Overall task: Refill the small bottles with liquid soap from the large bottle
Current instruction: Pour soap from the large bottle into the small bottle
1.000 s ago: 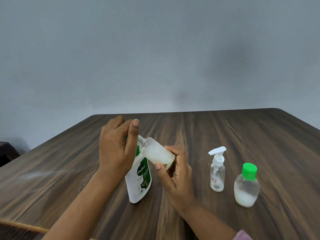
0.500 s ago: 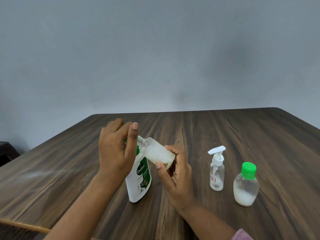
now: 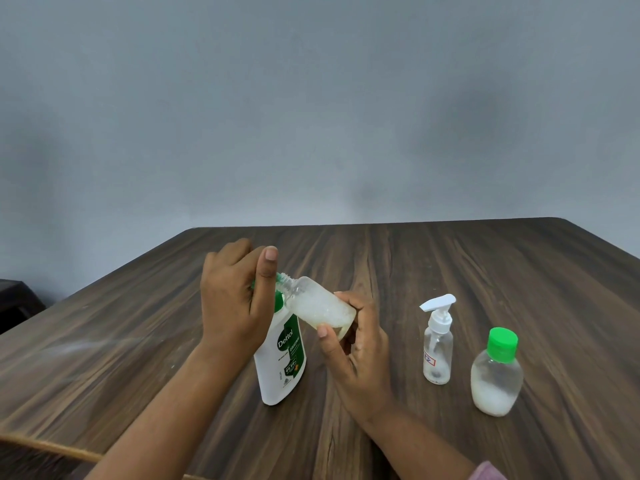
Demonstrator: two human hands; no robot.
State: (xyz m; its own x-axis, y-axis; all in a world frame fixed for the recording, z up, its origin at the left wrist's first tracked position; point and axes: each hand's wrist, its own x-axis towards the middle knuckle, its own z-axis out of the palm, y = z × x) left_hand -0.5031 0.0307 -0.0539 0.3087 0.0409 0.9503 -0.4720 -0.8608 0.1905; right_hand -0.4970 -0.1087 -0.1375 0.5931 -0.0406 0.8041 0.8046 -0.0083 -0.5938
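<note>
Woodgrain runs across the dark table (image 3: 450, 265) w/ a plain grey wall (image 3: 311, 98) behind; at the far L edge a dark object (image 3: 14, 303) sits off the table, too cut off to name, and a pale wooden strip (image 3: 52, 445) crosses the bottom L corner. Next comes the left hand (image 3: 232, 299), fingers curled down over the top of the large bottle (image 3: 284, 362) and thumb straight up beside it, so only a bit of the green top shows under the palm. That bottle is white w/ a green Dettol label and stands on its base approx centre-left of the table. Tilted against its top is the small open bottle (image 3: 318, 306), clear, uncapped, held off the table w/ the threaded neck aimed up-left by the L thumb; the neck possibly meets the nozzle, but the hand hides that spot. Whitish foamy liquid lies along its lower side. The right hand (image 3: 356, 355) grips its base end, thumb in front, fingers wrapped behind. Further R, apart from the hand, the pump bottle (image 3: 437, 348) stands upright: clear, white pump head, small label, nearly empty. Just beside it, nearer the camera, the green-capped bottle (image 3: 497, 375) stands upright, rounded, white liquid in its lower part. A pink sleeve (image 3: 488, 472) shows at the bottom edge
</note>
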